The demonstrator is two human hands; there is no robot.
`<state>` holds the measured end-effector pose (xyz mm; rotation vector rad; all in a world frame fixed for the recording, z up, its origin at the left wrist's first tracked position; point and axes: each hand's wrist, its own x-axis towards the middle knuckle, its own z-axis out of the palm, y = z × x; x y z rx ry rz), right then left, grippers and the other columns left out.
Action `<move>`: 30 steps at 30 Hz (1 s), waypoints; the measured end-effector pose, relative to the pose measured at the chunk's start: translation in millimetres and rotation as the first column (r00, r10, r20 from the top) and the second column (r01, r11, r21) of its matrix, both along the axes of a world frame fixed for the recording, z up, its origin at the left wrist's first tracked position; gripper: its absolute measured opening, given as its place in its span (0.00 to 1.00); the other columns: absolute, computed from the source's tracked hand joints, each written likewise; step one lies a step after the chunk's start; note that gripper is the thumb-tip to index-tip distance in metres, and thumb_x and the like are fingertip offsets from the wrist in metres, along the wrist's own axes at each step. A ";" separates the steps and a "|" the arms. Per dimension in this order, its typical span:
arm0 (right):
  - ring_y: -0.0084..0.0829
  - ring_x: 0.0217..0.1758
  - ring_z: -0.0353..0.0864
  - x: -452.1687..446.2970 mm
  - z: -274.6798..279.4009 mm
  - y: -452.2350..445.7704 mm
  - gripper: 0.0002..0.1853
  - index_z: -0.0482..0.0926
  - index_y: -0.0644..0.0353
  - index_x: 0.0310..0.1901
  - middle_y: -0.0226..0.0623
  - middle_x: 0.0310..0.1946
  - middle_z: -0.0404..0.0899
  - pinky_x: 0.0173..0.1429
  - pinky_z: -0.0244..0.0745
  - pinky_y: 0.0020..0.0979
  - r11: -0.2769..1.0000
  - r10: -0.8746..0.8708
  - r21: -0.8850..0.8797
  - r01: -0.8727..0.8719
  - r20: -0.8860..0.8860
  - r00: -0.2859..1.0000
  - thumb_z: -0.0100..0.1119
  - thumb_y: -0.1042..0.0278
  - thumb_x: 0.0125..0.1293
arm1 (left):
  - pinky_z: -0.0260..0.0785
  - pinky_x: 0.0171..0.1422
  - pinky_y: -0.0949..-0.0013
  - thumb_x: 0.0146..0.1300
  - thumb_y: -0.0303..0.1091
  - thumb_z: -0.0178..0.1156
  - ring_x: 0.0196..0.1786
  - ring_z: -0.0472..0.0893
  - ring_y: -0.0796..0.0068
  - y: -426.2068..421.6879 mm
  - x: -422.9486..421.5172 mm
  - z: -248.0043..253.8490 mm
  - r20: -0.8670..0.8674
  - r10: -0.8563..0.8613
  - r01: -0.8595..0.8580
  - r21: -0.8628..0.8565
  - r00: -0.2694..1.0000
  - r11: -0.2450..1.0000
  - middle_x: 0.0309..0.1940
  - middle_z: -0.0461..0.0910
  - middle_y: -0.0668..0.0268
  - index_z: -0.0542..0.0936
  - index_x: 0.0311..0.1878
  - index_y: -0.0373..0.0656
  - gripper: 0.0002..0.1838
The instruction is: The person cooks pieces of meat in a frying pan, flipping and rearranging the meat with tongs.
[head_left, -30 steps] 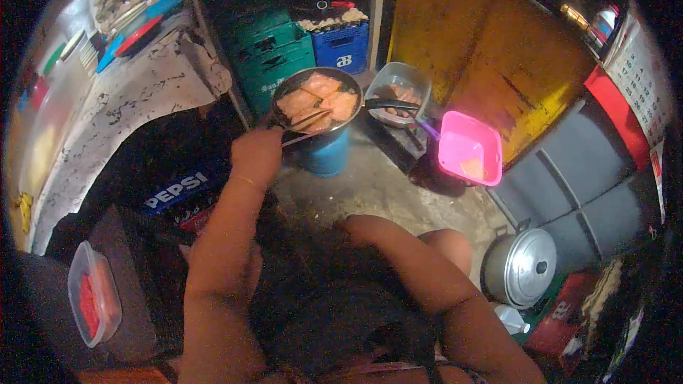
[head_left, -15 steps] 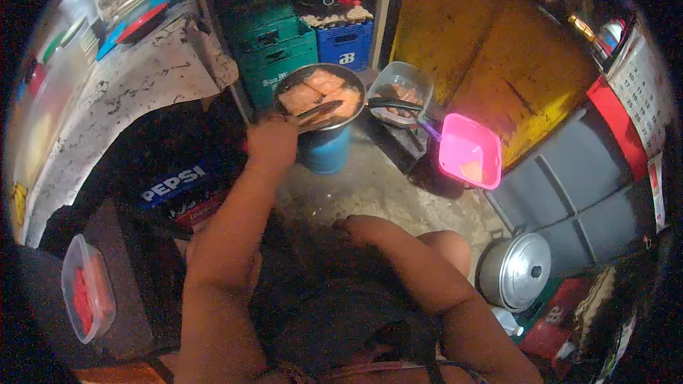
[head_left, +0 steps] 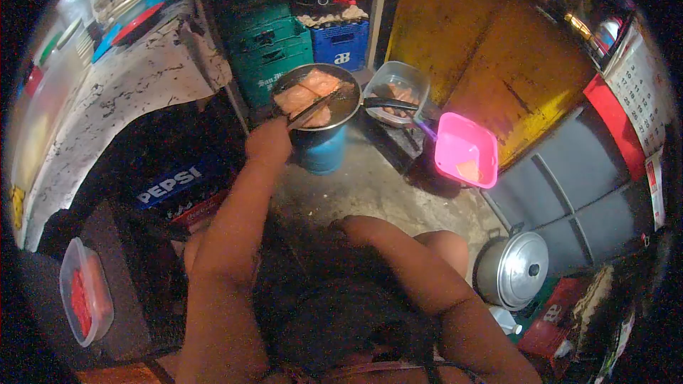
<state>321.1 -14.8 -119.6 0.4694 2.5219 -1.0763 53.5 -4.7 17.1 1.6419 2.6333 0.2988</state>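
Gripping tongs in the left hand, curling fingers around one end, reaching over pinkish slices in the frying pan; holding the right hand low, too shadowed to tell its finger spread or hold.

A dark, near-black garment covers the torso and lap at six o'clock, its folds lost in shadow. Low on it runs a thin pinkish trim, with a dark strap just beside it toward five o'clock. The left arm, at seven to eight o'clock, and the right arm, near five, are bare and rounded; a bare, smoothly rounded knee shows at four.
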 end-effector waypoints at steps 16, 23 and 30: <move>0.55 0.61 0.83 0.5 -6.3 -0.7 0.31 0.78 0.50 0.68 0.50 0.57 0.85 0.65 0.77 0.51 1.000 -0.023 -0.017 0.023 -0.004 1.000 0.68 0.51 0.64 | 0.78 0.60 0.47 0.57 0.39 0.74 0.54 0.86 0.45 13.2 -47.1 -23.5 0.285 0.035 -0.042 0.018 0.958 0.999 0.49 0.87 0.51 0.87 0.50 0.46 0.18; 0.54 0.61 0.83 -1.5 7.4 -3.5 0.31 0.77 0.51 0.68 0.50 0.58 0.85 0.66 0.77 0.50 1.000 -0.008 -0.017 0.008 0.015 1.000 0.68 0.54 0.63 | 0.79 0.57 0.45 0.67 0.36 0.61 0.53 0.87 0.45 3.8 -15.8 -13.5 0.130 -0.062 0.057 0.043 0.990 0.997 0.49 0.88 0.51 0.87 0.49 0.47 0.11; 0.53 0.62 0.83 -3.2 -6.2 1.3 0.32 0.78 0.52 0.67 0.50 0.59 0.84 0.66 0.77 0.50 1.000 -0.006 -0.026 0.006 0.008 1.000 0.69 0.63 0.59 | 0.80 0.54 0.45 0.70 0.33 0.55 0.50 0.88 0.45 1.9 14.6 2.0 -0.022 -0.053 0.052 -0.063 0.998 0.997 0.48 0.88 0.49 0.86 0.49 0.43 0.13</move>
